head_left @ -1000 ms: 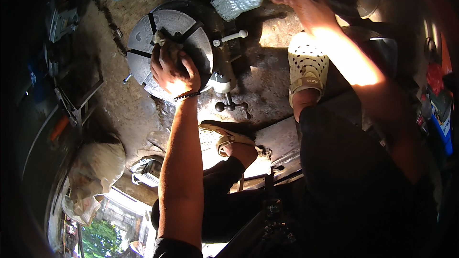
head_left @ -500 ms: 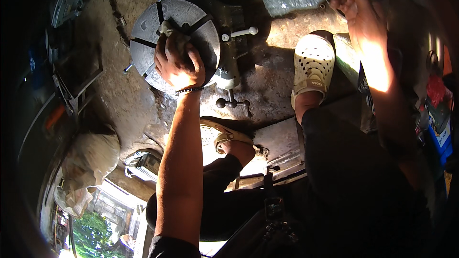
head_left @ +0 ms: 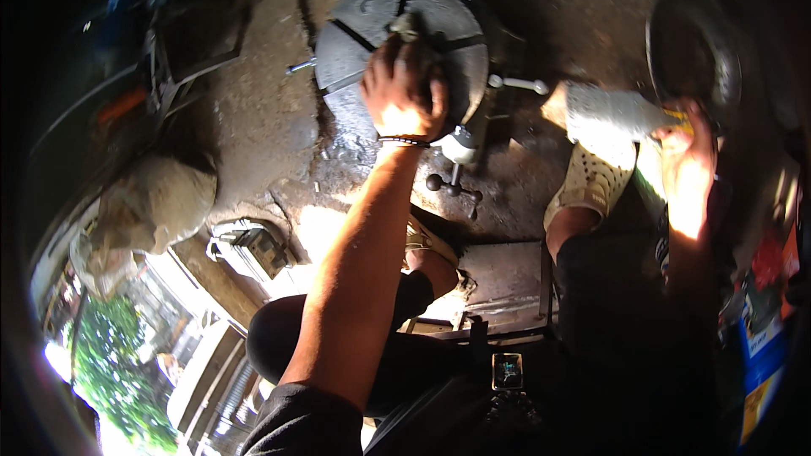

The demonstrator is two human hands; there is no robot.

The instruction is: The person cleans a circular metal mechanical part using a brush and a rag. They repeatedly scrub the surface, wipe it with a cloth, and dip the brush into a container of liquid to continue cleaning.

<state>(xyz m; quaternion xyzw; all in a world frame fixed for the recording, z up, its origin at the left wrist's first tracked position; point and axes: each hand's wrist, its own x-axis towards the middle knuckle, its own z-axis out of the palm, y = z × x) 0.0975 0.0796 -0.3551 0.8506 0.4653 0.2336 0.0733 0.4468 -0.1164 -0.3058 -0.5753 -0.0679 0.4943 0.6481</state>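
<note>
Grimy concrete floor (head_left: pixel 262 118) is seen below. Left hand (head_left: pixel 404 93), arm extended straight, is clenched on a small metal part (head_left: pixel 407 27) atop the slotted round chuck (head_left: pixel 363 34). Right hand (head_left: pixel 688 165) is wrapped around a clear plastic bottle (head_left: pixel 612 114), held sideways above the sandalled right foot (head_left: pixel 591 181).

Harsh sunlight glares on the left hand (head_left: pixel 404 93) and right hand (head_left: pixel 688 173), while deep shadow, blur and fisheye bending swallow the edges.
</note>
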